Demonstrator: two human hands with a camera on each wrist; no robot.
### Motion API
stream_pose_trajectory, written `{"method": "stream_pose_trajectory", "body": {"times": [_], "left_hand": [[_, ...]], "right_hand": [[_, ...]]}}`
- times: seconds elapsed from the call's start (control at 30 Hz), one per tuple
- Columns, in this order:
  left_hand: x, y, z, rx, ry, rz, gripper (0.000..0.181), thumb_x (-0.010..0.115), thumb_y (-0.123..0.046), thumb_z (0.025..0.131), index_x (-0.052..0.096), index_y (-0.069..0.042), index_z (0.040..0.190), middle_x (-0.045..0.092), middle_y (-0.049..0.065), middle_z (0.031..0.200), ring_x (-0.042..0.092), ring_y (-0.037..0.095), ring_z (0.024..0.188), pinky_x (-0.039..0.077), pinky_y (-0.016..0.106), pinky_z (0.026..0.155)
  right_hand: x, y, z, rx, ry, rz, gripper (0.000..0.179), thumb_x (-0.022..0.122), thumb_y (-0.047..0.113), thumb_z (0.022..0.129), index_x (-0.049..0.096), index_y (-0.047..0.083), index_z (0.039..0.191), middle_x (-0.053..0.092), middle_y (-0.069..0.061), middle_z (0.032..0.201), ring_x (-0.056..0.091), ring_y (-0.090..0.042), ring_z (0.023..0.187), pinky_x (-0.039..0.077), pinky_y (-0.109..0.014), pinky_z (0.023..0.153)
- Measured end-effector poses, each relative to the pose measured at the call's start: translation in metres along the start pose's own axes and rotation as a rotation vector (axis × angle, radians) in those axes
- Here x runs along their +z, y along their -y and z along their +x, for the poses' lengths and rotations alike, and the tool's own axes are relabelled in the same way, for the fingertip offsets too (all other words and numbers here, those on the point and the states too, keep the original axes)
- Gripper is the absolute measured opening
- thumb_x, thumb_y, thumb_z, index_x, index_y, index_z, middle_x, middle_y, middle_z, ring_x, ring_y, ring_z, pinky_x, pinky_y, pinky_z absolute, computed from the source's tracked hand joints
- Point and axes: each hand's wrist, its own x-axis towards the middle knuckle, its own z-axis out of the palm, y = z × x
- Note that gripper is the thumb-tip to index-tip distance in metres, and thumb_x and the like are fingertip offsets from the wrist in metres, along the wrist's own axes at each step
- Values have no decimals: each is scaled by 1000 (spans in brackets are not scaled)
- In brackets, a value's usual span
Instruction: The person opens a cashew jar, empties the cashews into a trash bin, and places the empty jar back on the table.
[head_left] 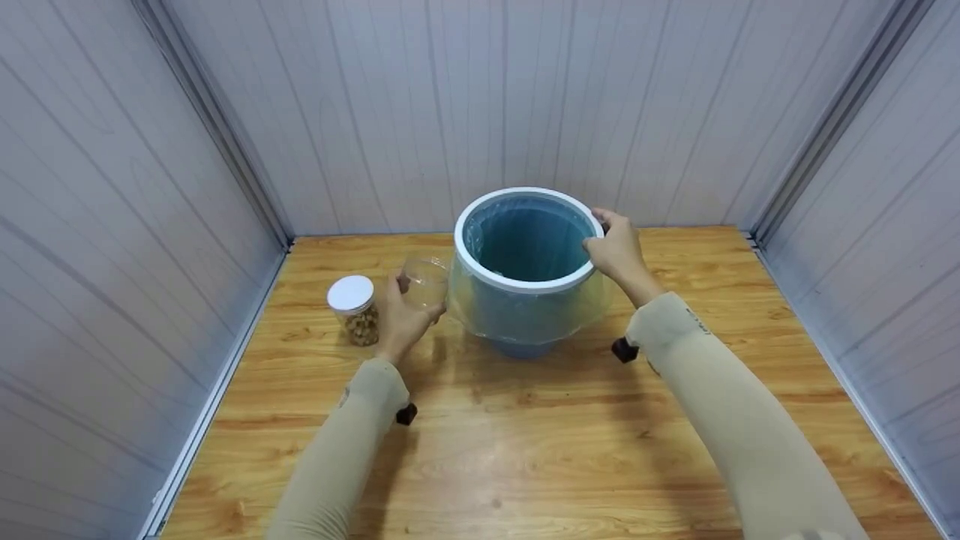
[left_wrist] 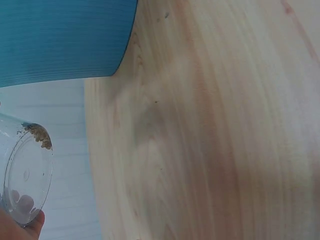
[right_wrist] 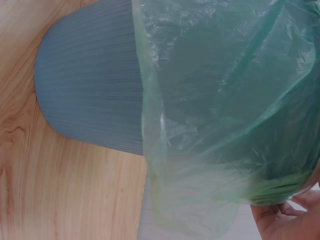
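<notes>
Nearest, above the wood-grain tabletop [head_left: 487, 450], the left grip [head_left: 401, 319] has thumb and fingers bent round a clear, colourless, round-bottomed container [head_left: 426, 274]; in the left wrist view small brown bits [left_wrist: 41, 136] lie at the edge of its base. Just left of that grip stands a clear jar of light-brown, nut-like pieces [head_left: 361, 326], capped by a flat white lid [head_left: 351, 292]. To the grip's right, just beside the container, is a tapered blue ribbed bin [right_wrist: 90, 80], draped outside with a thin translucent green liner [right_wrist: 225, 85]; its dark interior shows no clear contents. Farther off, the right grip [head_left: 619, 251] is closed over the right side of the bin's white ring-shaped rim [head_left: 525, 286]. The step in hand looks like holding the container by the bin while the other grip steadies the rim; the next move would call for controlling the container's tilt and keeping the liner tucked.
</notes>
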Motion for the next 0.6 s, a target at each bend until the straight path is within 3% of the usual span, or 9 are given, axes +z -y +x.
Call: {"method": "stream_pose_trajectory", "body": {"times": [0.23,0.43,0.6], "left_hand": [[3,12,-1,-17,9,25,90,93,-25,79,45,-6,152,52,22,152,49,38,144,44,55,122],[5,23,-3,-56,53,11,92,96,-26,78,45,-5,152,51,21,153,47,39,146,43,54,123],[6,28,-4,-92,75,53,89,96,-32,79,46,-7,149,52,21,151,49,38,144,42,53,123]], "right_hand": [[-1,0,1,-13,-5,1,66,57,-5,97,44,-4,162,56,-30,156,58,-43,141,50,-56,117],[-1,-2,2,-36,-9,-1,66,56,-5,95,45,-7,160,58,-32,152,60,-44,138,51,-57,116],[-1,-3,1,-33,-5,-3,66,56,-5,96,45,-6,160,56,-30,155,58,-44,142,50,-57,117]]}}
